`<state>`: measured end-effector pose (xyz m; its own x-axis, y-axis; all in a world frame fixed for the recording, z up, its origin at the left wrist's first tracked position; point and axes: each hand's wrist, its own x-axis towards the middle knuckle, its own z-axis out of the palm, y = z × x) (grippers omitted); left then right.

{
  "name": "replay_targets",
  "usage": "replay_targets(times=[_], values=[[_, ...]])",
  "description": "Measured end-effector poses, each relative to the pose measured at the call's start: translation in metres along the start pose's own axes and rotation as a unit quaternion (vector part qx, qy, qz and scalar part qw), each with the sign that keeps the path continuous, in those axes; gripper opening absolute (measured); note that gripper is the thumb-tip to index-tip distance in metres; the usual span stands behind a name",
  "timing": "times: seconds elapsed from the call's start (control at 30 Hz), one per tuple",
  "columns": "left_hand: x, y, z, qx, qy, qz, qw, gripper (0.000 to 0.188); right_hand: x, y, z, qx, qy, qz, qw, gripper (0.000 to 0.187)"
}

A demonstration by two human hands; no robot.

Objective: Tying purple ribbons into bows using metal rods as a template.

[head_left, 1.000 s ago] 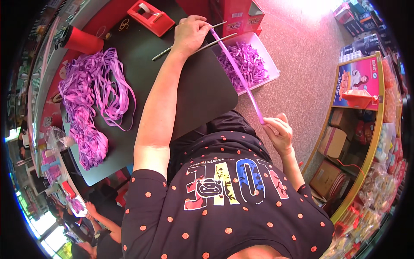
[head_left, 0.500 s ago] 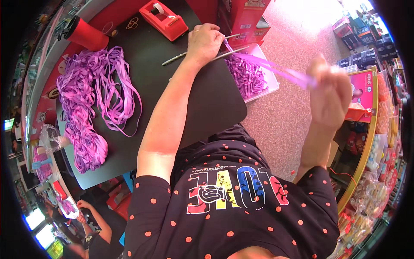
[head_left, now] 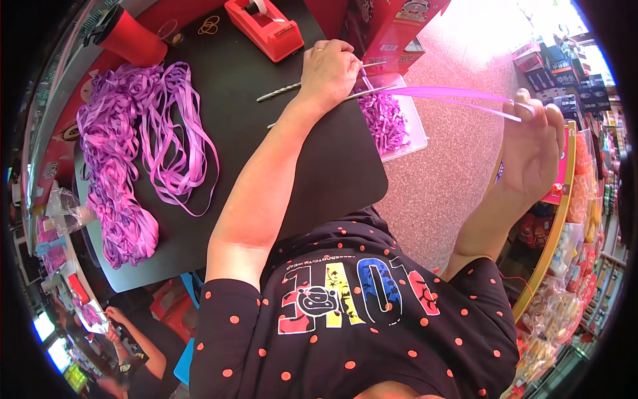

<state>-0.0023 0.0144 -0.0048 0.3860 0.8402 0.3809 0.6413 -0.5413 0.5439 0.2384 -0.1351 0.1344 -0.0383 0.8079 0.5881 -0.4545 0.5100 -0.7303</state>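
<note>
My left hand (head_left: 330,74) is closed at the table's right edge, around two thin metal rods (head_left: 279,91) that look like chopsticks; one has a twisted end. Purple ribbon (head_left: 452,93) comes off the rods beside its fingers. Two strands stretch across to my right hand (head_left: 530,149), raised at the right over the floor, its fingertips holding the far end. A white plastic tub (head_left: 415,141) filled with short folded purple ribbon pieces (head_left: 385,123) stands below the rods. On the table's left lies a big tangled heap of purple ribbon (head_left: 109,166), with looser loops (head_left: 174,146) alongside.
On the dark table (head_left: 319,173) are a red tape dispenser (head_left: 267,30), a red cup (head_left: 133,38) and rubber bands (head_left: 208,25). Red boxes (head_left: 392,33) stand beyond its edge. Packed shelves (head_left: 565,266) line the right; another person (head_left: 139,346) works at lower left.
My right hand has moved outward to the right and slightly down, pulling the ribbon strands longer and straighter. My left hand keeps its hold on the rods. The view has shifted slightly.
</note>
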Motion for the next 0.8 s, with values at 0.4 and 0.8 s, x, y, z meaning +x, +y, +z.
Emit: replay_targets(times=[0.4, 0.8], values=[[-0.001, -0.001, -0.001, 0.000, 0.014, -0.001, 1.000, 0.017, 0.048, 0.010, 0.046, -0.174, -0.190, -0.010, 0.966, 0.043], [0.000, 0.005, -0.003, -0.064, 0.022, -0.041, 0.997, 0.013, 0.209, 0.183, -0.009, 0.119, -0.098, 0.346, 0.926, 0.033]])
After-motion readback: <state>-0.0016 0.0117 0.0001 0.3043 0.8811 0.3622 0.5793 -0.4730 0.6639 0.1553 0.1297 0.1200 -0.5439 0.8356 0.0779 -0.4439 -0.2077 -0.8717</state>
